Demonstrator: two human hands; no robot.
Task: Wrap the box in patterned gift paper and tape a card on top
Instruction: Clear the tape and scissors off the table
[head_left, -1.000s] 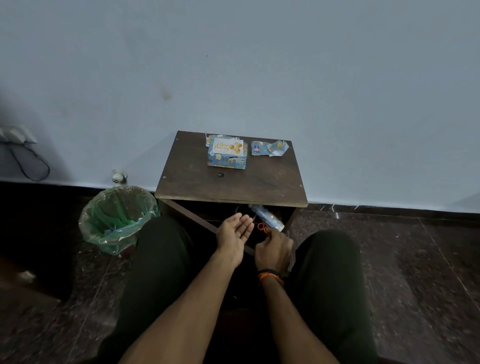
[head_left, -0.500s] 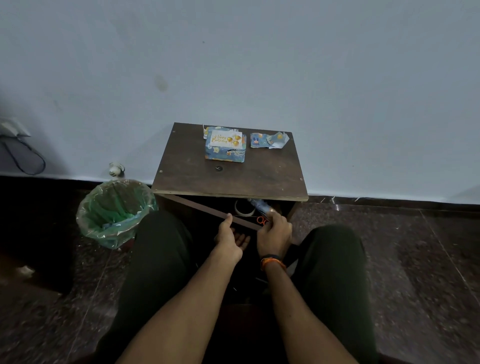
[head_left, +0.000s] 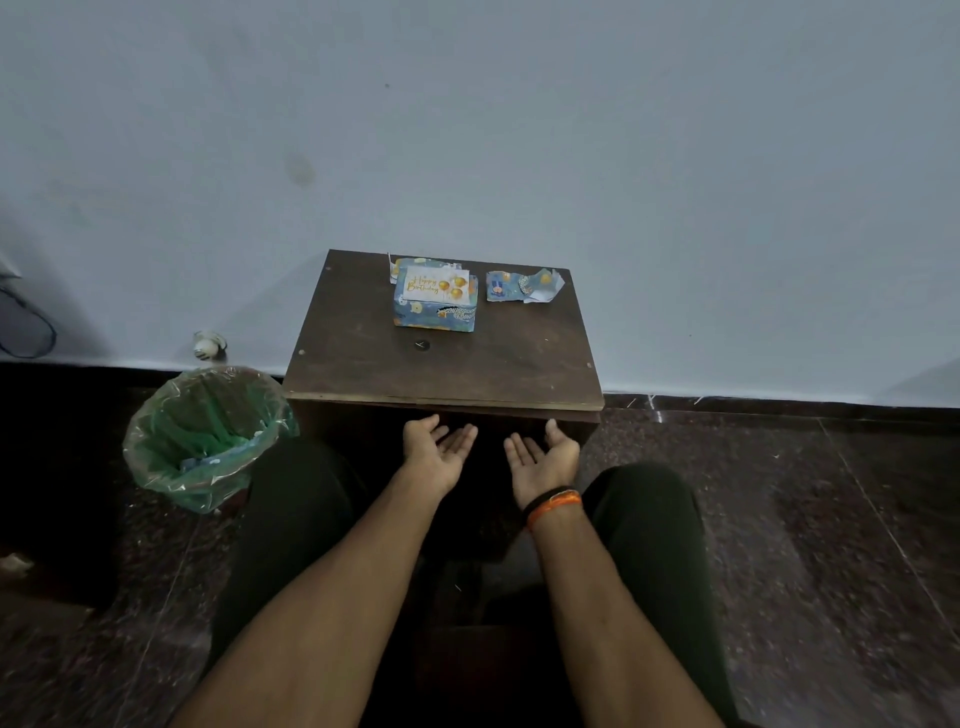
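Observation:
The box (head_left: 435, 312), wrapped in blue patterned paper, stands at the back of the small dark wooden table (head_left: 519, 358). A white "Happy Birthday" card (head_left: 434, 283) lies on its top. Scraps of the same gift paper (head_left: 523, 285) lie to the right of the box. My left hand (head_left: 436, 451) and my right hand (head_left: 543, 457) are both held palm up with relaxed fingers, empty, just below the table's front edge. A black and orange band sits on my right wrist.
A bin with a green liner (head_left: 205, 434) stands on the floor left of the table. A small dark item (head_left: 421, 344) lies on the tabletop in front of the box. The wall is right behind the table. My knees flank the table's front.
The drawer under the tabletop, open before with tape and scissors showing, is now shut. My hands have left it and turned palm up, both empty.

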